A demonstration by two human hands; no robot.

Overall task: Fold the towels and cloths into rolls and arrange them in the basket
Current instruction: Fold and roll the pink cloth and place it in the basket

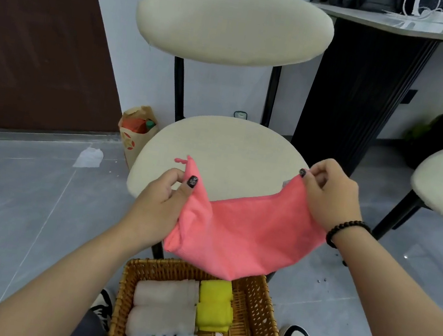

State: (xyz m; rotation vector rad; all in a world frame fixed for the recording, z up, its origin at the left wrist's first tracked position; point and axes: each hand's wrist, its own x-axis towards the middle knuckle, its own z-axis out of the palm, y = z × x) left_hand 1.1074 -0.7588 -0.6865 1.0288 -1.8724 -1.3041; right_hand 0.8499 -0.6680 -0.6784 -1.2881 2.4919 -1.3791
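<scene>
While the wicker basket (264, 314) is waiting at six o'clock, the left hand (160, 207) and right hand (329, 196) are each pinching a corner of the pink cloth (244, 235), spreading it for folding.

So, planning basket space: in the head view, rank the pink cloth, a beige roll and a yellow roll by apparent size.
1. pink cloth, unfolded
2. beige roll
3. yellow roll
</scene>
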